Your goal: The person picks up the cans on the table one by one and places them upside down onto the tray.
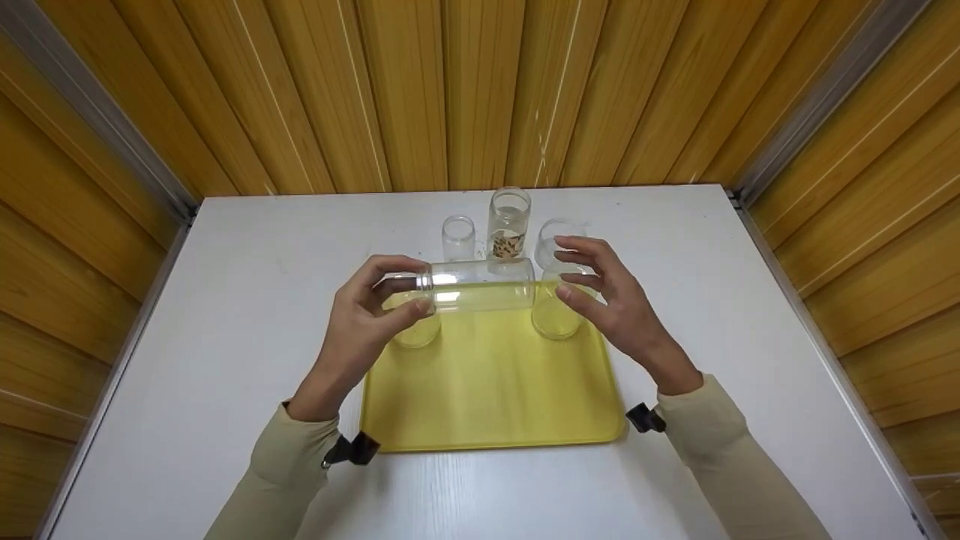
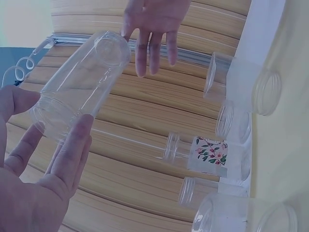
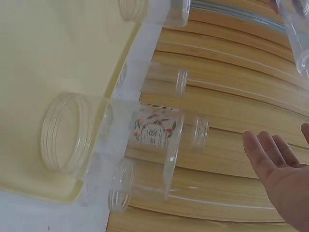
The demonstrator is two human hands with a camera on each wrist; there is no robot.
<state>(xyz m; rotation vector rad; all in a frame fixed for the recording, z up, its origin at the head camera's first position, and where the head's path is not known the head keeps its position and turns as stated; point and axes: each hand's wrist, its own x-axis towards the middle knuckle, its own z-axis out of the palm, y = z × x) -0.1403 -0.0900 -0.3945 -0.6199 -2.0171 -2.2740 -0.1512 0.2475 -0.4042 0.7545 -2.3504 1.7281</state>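
My left hand (image 1: 356,322) grips a clear jar (image 1: 484,285) by its threaded neck, thumb on one side and fingers on the other. The jar lies sideways in the air above the far part of a yellow tray (image 1: 487,397), its base toward the right. Near that base is my right hand (image 1: 619,307), fingers spread and holding nothing. Seen from the right wrist, the right hand (image 3: 287,179) is apart from the held jar (image 3: 297,38). Two clear jars, a left one (image 1: 418,334) and a right one (image 1: 556,319), stand mouth-down on the tray.
Behind the tray on the white table (image 1: 247,315) stand a small clear jar (image 1: 458,236), a taller jar with a floral label (image 1: 508,241) and a wider clear jar (image 1: 551,240). Yellow wood-look panels (image 1: 480,90) wall the back and sides.
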